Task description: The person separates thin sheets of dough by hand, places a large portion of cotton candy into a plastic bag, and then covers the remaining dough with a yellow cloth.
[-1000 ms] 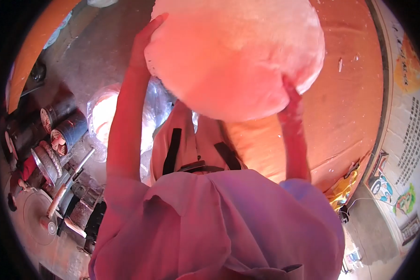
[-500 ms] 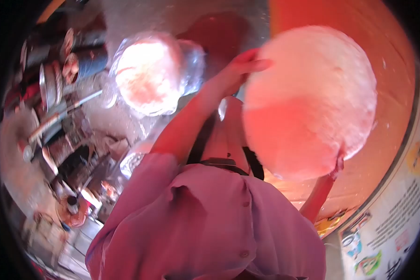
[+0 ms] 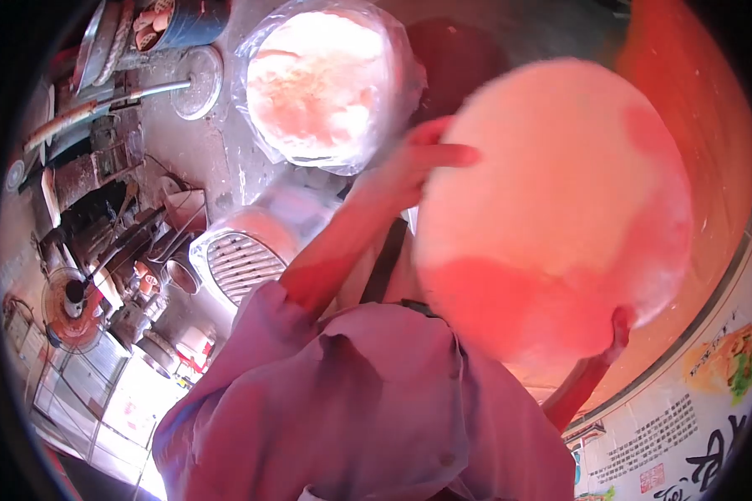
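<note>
A large, pale round sheet (image 3: pixel 551 200), thin and flat with uneven edges, is held up between both hands at the right of centre. My left hand (image 3: pixel 443 154) pinches its left edge, the thumb lying over the front face. At its lower right edge, my right hand (image 3: pixel 618 330) grips the rim, with the fingers partly hidden behind it. Red light and shadow fall across the sheet. To the left, a round stack of similar pale sheets (image 3: pixel 317 92) lies in clear plastic.
An orange surface (image 3: pixel 718 225) curves behind the sheet at right, beside a printed white panel (image 3: pixel 643 442). At left are a slatted round object (image 3: pixel 242 259), a blue bucket (image 3: pixel 192 23), a long-handled round tool (image 3: pixel 199 82) and cluttered cookware.
The view has shifted, so the plastic-wrapped stack sits higher and farther right. The sheet, still in both hands, appears slightly lower and larger. The slatted object has come into fuller view.
</note>
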Available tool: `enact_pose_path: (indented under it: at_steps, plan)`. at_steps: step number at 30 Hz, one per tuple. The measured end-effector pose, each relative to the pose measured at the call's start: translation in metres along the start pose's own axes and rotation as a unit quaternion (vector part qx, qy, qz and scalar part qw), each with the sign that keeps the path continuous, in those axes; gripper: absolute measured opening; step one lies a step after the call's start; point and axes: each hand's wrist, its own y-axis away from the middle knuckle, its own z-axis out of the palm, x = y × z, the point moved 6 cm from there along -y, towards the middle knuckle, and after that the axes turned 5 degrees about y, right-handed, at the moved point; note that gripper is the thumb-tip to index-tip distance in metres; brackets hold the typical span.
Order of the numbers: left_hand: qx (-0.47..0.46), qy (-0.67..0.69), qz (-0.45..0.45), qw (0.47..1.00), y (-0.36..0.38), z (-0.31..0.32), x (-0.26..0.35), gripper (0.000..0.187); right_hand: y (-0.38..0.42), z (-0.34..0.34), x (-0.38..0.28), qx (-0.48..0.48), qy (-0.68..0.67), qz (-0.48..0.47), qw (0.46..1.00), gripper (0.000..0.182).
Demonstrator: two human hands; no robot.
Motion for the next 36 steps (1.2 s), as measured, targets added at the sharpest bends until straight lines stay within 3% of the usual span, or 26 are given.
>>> enact_pose_path:
  at_steps: [2, 4, 5, 7, 11, 12, 14, 16, 19, 22, 25, 29, 32, 33, 36]
  plan:
    - [0.08, 0.022, 0.069, 0.994, 0.043, -0.04, 0.037, 0.047, -0.047, 0.033, 0.012, -0.091, 0.079, -0.031, 0.992, 0.044]
    - [0.155, 0.047, 0.116, 0.98, 0.091, -0.083, 0.073, 0.048, -0.07, 0.161, 0.014, 0.039, 0.223, -0.037, 0.973, 0.051]
    - [0.209, 0.033, 0.139, 0.968, 0.115, -0.125, 0.087, 0.049, -0.074, 0.258, 0.024, -0.105, 0.004, -0.033, 0.994, 0.054]
    - [0.281, 0.01, 0.183, 0.942, 0.159, -0.202, 0.118, 0.051, -0.107, 0.334, 0.049, -0.225, 0.181, 0.015, 0.957, 0.054]
    - [0.304, 0.02, 0.242, 0.921, 0.217, -0.268, 0.173, 0.051, -0.141, 0.47, 0.119, -0.325, 0.251, 0.1, 0.906, 0.052]
    - [0.301, 0.04, 0.251, 0.919, 0.227, -0.287, 0.182, 0.049, -0.144, 0.5, 0.138, -0.371, 0.187, 0.081, 0.906, 0.051]
    - [0.285, 0.052, 0.258, 0.922, 0.236, -0.314, 0.192, 0.05, -0.165, 0.535, 0.164, -0.396, 0.237, 0.045, 0.886, 0.05]
    - [0.28, 0.057, 0.255, 0.924, 0.236, -0.351, 0.192, 0.051, -0.183, 0.558, 0.188, -0.435, 0.254, 0.041, 0.863, 0.055]
    - [0.295, 0.056, 0.236, 0.924, 0.203, -0.393, 0.178, 0.049, -0.23, 0.556, 0.223, -0.407, 0.232, 0.013, 0.883, 0.047]
    - [0.473, -0.028, 0.245, 0.846, 0.168, -0.503, 0.143, 0.042, -0.292, 0.531, 0.279, -0.405, 0.285, 0.115, 0.861, 0.044]
    - [0.394, 0.025, 0.297, 0.869, 0.154, -0.476, 0.137, 0.038, -0.262, 0.543, 0.24, -0.379, 0.276, 0.037, 0.882, 0.041]
    - [0.391, 0.077, 0.259, 0.88, 0.163, -0.468, 0.139, 0.037, -0.259, 0.554, 0.218, -0.376, 0.31, -0.011, 0.873, 0.039]
    - [0.268, 0.102, 0.223, 0.932, 0.136, -0.447, 0.126, 0.037, -0.264, 0.545, 0.218, -0.359, 0.306, -0.028, 0.881, 0.038]
    - [0.368, 0.066, 0.242, 0.895, 0.132, -0.45, 0.124, 0.038, -0.267, 0.545, 0.216, -0.353, 0.305, -0.037, 0.884, 0.038]
    - [0.412, 0.04, 0.224, 0.882, 0.137, -0.448, 0.127, 0.04, -0.277, 0.528, 0.214, -0.308, 0.295, -0.061, 0.903, 0.037]
